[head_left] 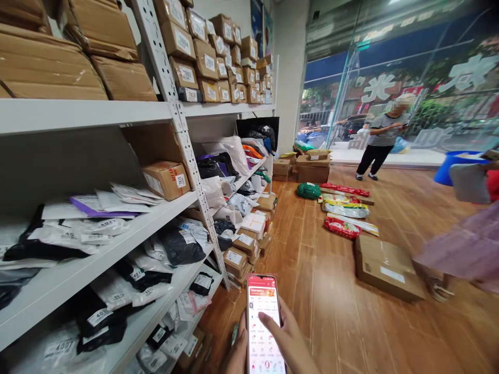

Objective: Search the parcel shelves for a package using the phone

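A smartphone (pixel 262 330) with a lit red and white screen of small icons is held upright at the bottom of the view. My left hand (pixel 238 345) grips its left edge, its fingers mostly hidden behind the phone. Around the right edge closes my right hand (pixel 290 337), its thumb lying over the upper part of the screen. Beyond the left hand stands a white metal shelf rack (pixel 191 150) stacked with labelled parcels.
Cardboard boxes (pixel 206 59) fill the upper shelf; bagged parcels (pixel 103 311) lie lower. On the wooden floor rest a large carton (pixel 385 265), red packages (pixel 342 227) and a green bundle (pixel 309 190). A person (pixel 382 135) stands by the glass front; another person's pink clothing (pixel 463 249) blurs at right.
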A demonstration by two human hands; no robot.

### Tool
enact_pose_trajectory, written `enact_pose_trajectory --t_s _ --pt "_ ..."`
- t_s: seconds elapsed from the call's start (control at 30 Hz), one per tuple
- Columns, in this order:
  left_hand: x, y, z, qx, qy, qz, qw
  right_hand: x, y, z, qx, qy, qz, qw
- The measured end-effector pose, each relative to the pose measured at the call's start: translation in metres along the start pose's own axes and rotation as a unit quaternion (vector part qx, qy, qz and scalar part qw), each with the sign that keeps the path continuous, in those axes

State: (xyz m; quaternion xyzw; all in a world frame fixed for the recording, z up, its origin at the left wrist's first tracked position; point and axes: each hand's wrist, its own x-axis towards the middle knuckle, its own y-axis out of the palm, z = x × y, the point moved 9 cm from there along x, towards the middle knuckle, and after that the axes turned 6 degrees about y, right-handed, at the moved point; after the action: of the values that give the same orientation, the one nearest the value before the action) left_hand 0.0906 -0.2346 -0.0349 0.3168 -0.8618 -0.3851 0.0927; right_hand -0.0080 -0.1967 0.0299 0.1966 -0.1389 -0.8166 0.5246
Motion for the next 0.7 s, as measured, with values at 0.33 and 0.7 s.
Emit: enact_pose_trajectory --t_s 0.33,0.7 --pt "-0.024 0.043 -0.023 -0.065 0.062 -0.044 0.995 -0.007 0.006 0.000 0.007 -0.005 0.075 0.997" --pt "-0.028 0.054 -0.032 -0.082 0.077 -0.049 0.992 0.001 0.021 0.010 -0.008 0.045 0.002 0.999"
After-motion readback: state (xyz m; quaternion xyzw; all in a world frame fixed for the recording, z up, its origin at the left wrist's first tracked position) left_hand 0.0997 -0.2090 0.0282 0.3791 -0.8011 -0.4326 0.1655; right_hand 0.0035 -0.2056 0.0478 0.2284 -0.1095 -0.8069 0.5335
